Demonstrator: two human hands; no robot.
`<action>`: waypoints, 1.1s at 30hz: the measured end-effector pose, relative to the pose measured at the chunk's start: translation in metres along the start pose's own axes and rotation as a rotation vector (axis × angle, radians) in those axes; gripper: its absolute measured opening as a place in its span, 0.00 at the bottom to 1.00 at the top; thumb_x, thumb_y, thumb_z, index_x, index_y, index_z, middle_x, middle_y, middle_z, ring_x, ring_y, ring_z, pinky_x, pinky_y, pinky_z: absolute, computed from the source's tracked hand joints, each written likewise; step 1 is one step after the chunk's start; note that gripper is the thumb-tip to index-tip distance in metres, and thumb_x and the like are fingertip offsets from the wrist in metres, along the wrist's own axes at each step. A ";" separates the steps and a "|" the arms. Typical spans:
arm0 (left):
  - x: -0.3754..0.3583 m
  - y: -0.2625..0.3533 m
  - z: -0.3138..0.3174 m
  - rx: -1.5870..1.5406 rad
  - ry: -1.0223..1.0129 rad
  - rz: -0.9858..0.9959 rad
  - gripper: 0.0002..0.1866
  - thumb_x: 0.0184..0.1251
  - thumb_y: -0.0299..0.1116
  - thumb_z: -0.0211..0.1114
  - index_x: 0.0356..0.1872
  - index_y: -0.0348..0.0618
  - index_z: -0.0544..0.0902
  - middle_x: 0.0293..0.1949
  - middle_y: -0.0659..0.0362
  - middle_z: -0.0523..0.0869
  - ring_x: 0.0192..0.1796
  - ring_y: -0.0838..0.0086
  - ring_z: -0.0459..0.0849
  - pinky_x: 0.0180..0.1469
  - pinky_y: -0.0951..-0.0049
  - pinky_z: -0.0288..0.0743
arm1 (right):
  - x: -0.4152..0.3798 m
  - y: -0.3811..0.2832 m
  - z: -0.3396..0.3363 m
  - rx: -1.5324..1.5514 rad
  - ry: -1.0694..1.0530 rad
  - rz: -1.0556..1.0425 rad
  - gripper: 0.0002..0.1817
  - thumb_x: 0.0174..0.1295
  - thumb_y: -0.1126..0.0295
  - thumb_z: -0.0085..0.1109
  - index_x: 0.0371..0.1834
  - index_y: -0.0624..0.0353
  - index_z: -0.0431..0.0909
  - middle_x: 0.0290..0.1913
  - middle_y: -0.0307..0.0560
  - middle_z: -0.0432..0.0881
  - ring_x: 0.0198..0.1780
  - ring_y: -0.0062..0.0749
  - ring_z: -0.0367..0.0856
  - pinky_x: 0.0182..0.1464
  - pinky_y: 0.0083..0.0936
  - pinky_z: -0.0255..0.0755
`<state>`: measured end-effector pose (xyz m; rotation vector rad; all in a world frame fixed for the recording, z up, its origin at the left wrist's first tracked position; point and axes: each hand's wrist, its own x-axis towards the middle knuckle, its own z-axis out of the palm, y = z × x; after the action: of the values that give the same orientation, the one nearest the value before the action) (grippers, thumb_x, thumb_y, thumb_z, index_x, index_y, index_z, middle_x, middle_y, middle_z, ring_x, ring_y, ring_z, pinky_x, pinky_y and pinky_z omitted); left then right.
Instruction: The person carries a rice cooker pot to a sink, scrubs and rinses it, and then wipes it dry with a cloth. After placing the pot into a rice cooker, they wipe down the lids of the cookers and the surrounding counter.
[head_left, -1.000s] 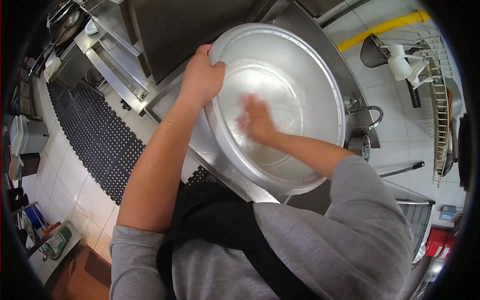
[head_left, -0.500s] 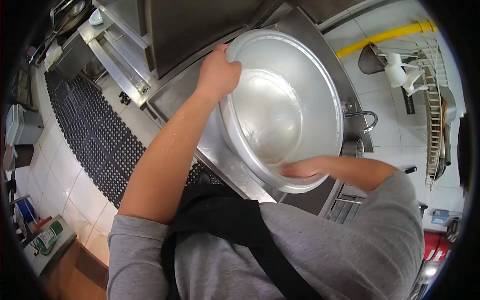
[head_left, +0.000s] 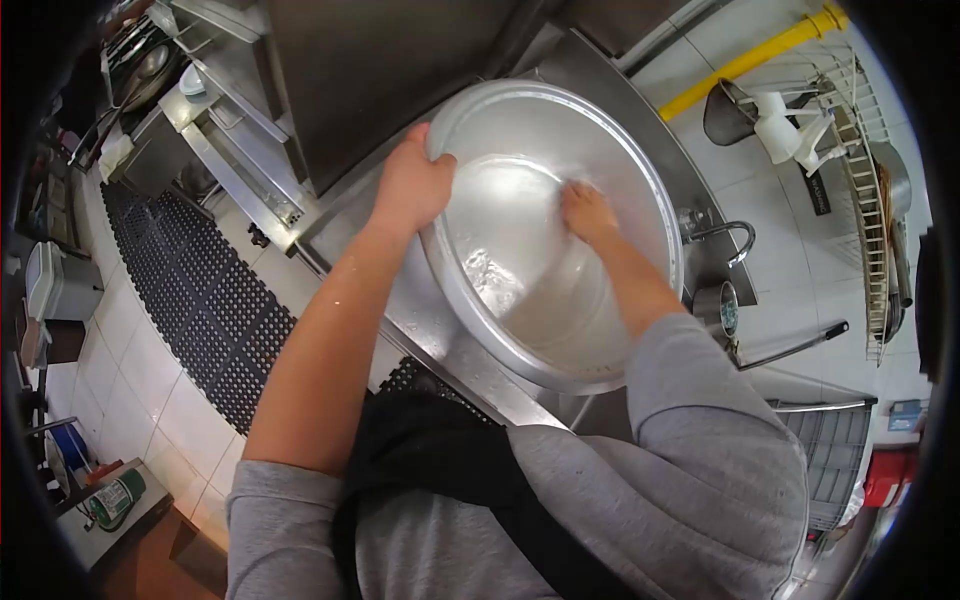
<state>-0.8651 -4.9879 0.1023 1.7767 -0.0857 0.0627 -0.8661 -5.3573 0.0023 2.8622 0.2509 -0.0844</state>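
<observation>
A large silver metal basin (head_left: 530, 330) lies tilted over the sink counter, its wide mouth facing me. My left hand (head_left: 415, 180) is closed around the rim on the upper left, thumb on the inner side. Deep inside, my right hand (head_left: 590, 212) rests against the far inner wall with its fingers down on the metal; they look slightly blurred, and no object shows in them. Shiny water (head_left: 495, 280) glistens across the basin's bottom.
A curved faucet (head_left: 728, 235) is right of the basin. Below it stands a small metal pot (head_left: 714, 308) with a long handled tool (head_left: 795, 345) nearby. A wire rack (head_left: 862, 230) with utensils hangs on the tiled wall. Black perforated matting (head_left: 200, 280) covers the floor at left.
My right hand has moved from the basin's near lower edge up and inward to its far inner wall. My left hand still grips the rim, and the basin has shifted slightly left.
</observation>
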 end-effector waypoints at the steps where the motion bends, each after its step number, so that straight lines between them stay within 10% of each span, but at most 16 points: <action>1: -0.004 0.006 -0.001 0.043 -0.006 -0.020 0.30 0.58 0.33 0.58 0.62 0.27 0.69 0.53 0.35 0.80 0.58 0.49 0.78 0.62 0.62 0.69 | -0.026 0.007 -0.034 -0.126 -0.255 -0.012 0.20 0.61 0.68 0.52 0.58 0.56 0.73 0.60 0.51 0.74 0.58 0.45 0.75 0.60 0.38 0.69; 7: -0.011 0.020 -0.002 0.041 0.004 -0.057 0.27 0.57 0.31 0.60 0.59 0.29 0.72 0.50 0.39 0.82 0.55 0.53 0.81 0.58 0.64 0.71 | -0.143 -0.026 -0.136 0.097 -1.010 -0.115 0.14 0.59 0.59 0.58 0.42 0.54 0.84 0.58 0.53 0.77 0.58 0.46 0.76 0.60 0.46 0.68; 10: -0.003 0.012 0.001 -0.053 -0.013 -0.113 0.25 0.57 0.30 0.61 0.57 0.30 0.74 0.48 0.44 0.84 0.51 0.61 0.83 0.55 0.68 0.73 | -0.179 0.008 -0.149 -0.046 -0.646 0.052 0.20 0.59 0.56 0.59 0.49 0.56 0.83 0.63 0.55 0.73 0.64 0.53 0.70 0.64 0.44 0.65; 12: -0.009 0.004 0.002 -0.136 -0.039 -0.163 0.24 0.56 0.29 0.61 0.56 0.31 0.75 0.47 0.46 0.85 0.49 0.65 0.84 0.54 0.71 0.73 | -0.213 0.033 -0.106 0.319 0.398 0.415 0.22 0.60 0.61 0.60 0.56 0.57 0.76 0.61 0.53 0.74 0.63 0.48 0.71 0.63 0.41 0.66; 13: -0.010 0.008 0.001 -0.188 -0.059 -0.154 0.24 0.57 0.29 0.61 0.56 0.31 0.75 0.47 0.48 0.85 0.49 0.68 0.84 0.53 0.72 0.74 | -0.225 0.032 -0.084 0.334 0.398 0.441 0.22 0.60 0.61 0.60 0.56 0.57 0.76 0.61 0.53 0.74 0.63 0.48 0.71 0.63 0.41 0.66; 15: -0.014 0.031 0.009 -0.194 -0.065 -0.098 0.24 0.57 0.28 0.60 0.57 0.31 0.75 0.47 0.51 0.85 0.47 0.69 0.84 0.52 0.72 0.74 | -0.234 0.010 -0.057 1.827 0.672 1.100 0.25 0.62 0.65 0.59 0.61 0.59 0.66 0.58 0.51 0.73 0.58 0.40 0.73 0.60 0.35 0.68; 21: -0.045 0.147 0.063 0.017 -0.225 0.243 0.26 0.56 0.27 0.59 0.59 0.32 0.74 0.45 0.47 0.86 0.46 0.65 0.85 0.51 0.70 0.75 | -0.267 -0.024 0.029 1.902 0.733 1.165 0.13 0.63 0.71 0.53 0.49 0.60 0.66 0.41 0.45 0.76 0.40 0.28 0.75 0.45 0.26 0.72; 29: -0.113 0.242 0.115 0.279 -0.298 0.617 0.26 0.57 0.28 0.61 0.60 0.39 0.74 0.37 0.49 0.85 0.34 0.73 0.83 0.41 0.72 0.76 | -0.237 -0.012 0.064 2.118 0.720 1.098 0.12 0.65 0.69 0.49 0.47 0.63 0.66 0.43 0.46 0.74 0.45 0.32 0.74 0.44 0.32 0.72; 33: -0.147 0.237 0.115 0.360 -0.324 0.777 0.30 0.54 0.28 0.63 0.63 0.43 0.72 0.37 0.46 0.85 0.33 0.61 0.85 0.39 0.66 0.78 | -0.226 0.003 0.060 2.501 0.304 0.991 0.16 0.66 0.68 0.45 0.54 0.64 0.66 0.51 0.51 0.75 0.52 0.42 0.75 0.49 0.43 0.73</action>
<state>-1.0338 -5.1456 0.2962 1.9993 -1.0513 0.3671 -1.0900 -5.4129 -0.0363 -0.7701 0.7253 -0.1504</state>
